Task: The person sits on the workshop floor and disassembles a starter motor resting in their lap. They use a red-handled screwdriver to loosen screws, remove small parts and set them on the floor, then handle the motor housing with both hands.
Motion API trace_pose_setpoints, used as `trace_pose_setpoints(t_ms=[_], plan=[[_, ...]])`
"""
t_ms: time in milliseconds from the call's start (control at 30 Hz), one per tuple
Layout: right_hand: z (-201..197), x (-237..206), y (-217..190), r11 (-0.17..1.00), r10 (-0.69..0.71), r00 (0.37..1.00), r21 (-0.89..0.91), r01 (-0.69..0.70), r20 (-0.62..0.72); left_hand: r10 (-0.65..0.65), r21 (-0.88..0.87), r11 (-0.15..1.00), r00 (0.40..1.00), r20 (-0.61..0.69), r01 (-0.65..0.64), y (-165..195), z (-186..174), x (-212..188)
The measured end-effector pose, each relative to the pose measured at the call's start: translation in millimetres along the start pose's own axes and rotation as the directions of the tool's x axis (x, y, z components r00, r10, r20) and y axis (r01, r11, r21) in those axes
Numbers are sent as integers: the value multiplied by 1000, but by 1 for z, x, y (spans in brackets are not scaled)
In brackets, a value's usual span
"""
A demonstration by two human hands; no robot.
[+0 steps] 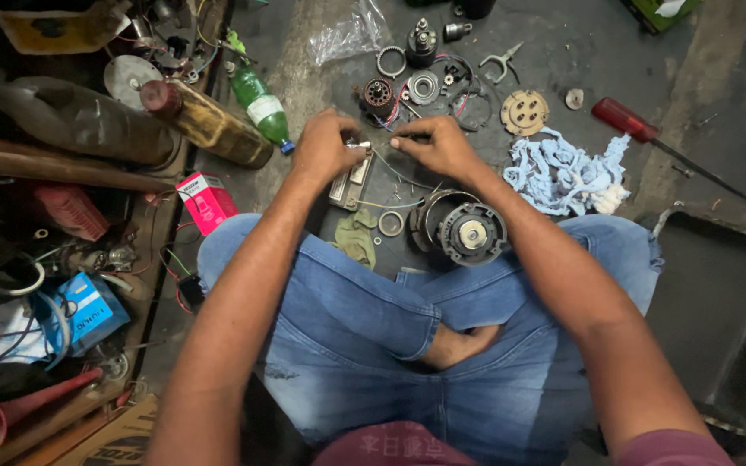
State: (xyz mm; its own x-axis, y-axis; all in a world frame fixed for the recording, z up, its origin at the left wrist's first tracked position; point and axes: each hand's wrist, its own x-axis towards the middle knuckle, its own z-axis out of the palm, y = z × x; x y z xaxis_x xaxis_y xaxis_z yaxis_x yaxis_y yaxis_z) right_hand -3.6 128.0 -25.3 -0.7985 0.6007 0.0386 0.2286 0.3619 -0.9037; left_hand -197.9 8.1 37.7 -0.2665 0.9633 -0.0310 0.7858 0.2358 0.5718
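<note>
A: Item one, the hands?

B: Left hand (325, 145), fingers curled shut, pinching a small pale metal part (357, 147) at its fingertips; right hand (435, 145), thumb and forefinger closed on a thin wire (390, 168) that runs from the left hand's part and loops down toward the floor; both hands held close together above the dark floor (615, 78), in front of the crossed legs in blue jeans.

A: Directly beneath them?

B: A flat grey rectangular unit (351, 183) under the left hand; a round black motor housing (464, 229) with a pale centre hub, against the right forearm; a metal ring (390, 223) between the two; a greenish rag (356, 237) beside the ring.

A: Beyond the hands?

B: A wound coil part with red leads (379, 93); a bearing-like disc (423, 87); a loose ring (391, 61); a tan perforated disc (524, 112); circlip pliers (502, 61).

A: To the sides?

B: Right: pale blue cotton waste (563, 173); a red-handled screwdriver (662, 142), well apart. Left: a green bottle (261, 105); a brown bottle with a red cap (205, 122), lying down; a small pink box (207, 201) near the knee.
</note>
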Motion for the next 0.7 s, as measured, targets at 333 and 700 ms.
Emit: trace_pose_setpoints(t_ms=[333, 700], plan=[[1, 1, -3, 1000, -22, 1000, 13, 22, 19, 56, 2, 998, 997, -47, -56, 0, 0, 0], [1, 1, -8, 1000, -6, 1000, 17, 5, 28, 19, -14, 1000, 1000, -9, -19, 2, -1, -2]])
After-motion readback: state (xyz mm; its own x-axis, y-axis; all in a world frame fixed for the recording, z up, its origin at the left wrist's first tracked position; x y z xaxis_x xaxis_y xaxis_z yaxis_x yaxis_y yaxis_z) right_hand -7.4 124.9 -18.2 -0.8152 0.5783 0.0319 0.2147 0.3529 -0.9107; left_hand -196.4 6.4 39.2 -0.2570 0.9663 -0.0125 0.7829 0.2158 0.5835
